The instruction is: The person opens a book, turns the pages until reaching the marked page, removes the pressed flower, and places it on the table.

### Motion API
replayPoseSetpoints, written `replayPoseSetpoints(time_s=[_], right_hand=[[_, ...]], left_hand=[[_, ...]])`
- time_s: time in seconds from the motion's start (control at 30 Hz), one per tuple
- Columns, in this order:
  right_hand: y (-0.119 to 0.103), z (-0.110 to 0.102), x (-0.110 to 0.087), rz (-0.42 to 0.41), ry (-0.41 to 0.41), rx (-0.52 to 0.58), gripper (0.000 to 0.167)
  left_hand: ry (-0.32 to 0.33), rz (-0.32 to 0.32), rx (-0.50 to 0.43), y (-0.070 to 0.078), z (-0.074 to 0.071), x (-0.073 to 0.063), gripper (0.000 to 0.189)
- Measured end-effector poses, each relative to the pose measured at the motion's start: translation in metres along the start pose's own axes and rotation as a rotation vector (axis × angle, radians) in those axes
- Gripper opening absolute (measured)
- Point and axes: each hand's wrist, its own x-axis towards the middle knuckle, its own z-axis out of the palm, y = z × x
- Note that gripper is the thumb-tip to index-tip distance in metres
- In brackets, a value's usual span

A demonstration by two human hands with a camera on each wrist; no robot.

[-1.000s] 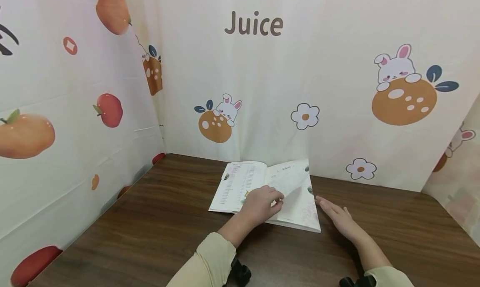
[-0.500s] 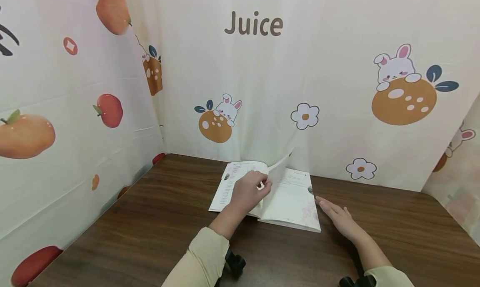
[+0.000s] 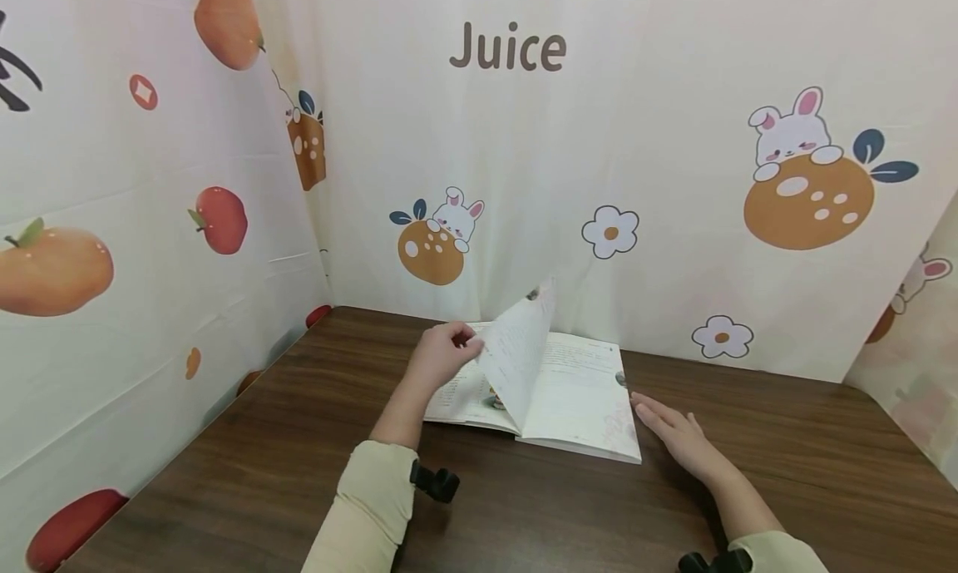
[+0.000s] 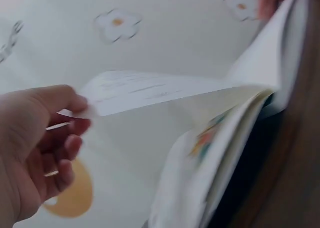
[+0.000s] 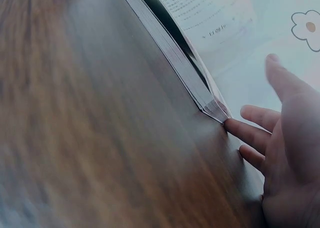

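An open book (image 3: 580, 407) lies on the table near the back curtain. One page (image 3: 516, 348) stands raised between the two halves, bent over toward the left. My left hand (image 3: 441, 357) pinches this page by its edge; in the left wrist view the thumb and forefinger of the left hand (image 4: 40, 133) hold its corner. Beside the book's right edge my right hand (image 3: 677, 440) rests on the table with fingers extended. The right wrist view has a fingertip of the right hand (image 5: 285, 138) at the corner of the book (image 5: 170, 57).
The brown wooden table (image 3: 299, 440) reaches to a white curtain (image 3: 539, 157) behind the book. Another printed curtain (image 3: 150, 307) runs along the left side. Red seats (image 3: 75, 527) show beyond the table's left edge. Black straps with camera mounts (image 3: 436, 481) sit on both wrists.
My left hand has moved left, carrying the page up from the right half and over toward the left half. The right hand has stayed in place.
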Motion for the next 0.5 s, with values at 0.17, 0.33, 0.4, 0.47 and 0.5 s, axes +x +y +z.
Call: replayPoseSetpoints(time_s=[0.17,0.33,0.4,0.47,0.5], right_hand=[[0.001,0.000,0.000,-0.015,0.001,-0.028,0.058],[0.003,0.000,-0.001,-0.014,0.005,-0.039,0.057],[0.003,0.000,-0.001,-0.014,0.005,-0.042,0.057],[0.003,0.000,-0.001,-0.010,0.000,-0.044,0.057],[0.003,0.000,-0.001,-0.008,-0.002,-0.045,0.057]], left_hand=[[-0.148,-0.102,0.090,-0.018,-0.023,-0.001,0.013],[-0.284,-0.179,0.157,-0.030,-0.038,-0.006,0.017],[-0.324,-0.212,0.183,-0.034,-0.041,-0.008,0.018],[-0.360,-0.232,0.205,-0.038,-0.043,-0.010,0.017],[-0.378,-0.241,0.214,-0.040,-0.043,-0.010,0.016]])
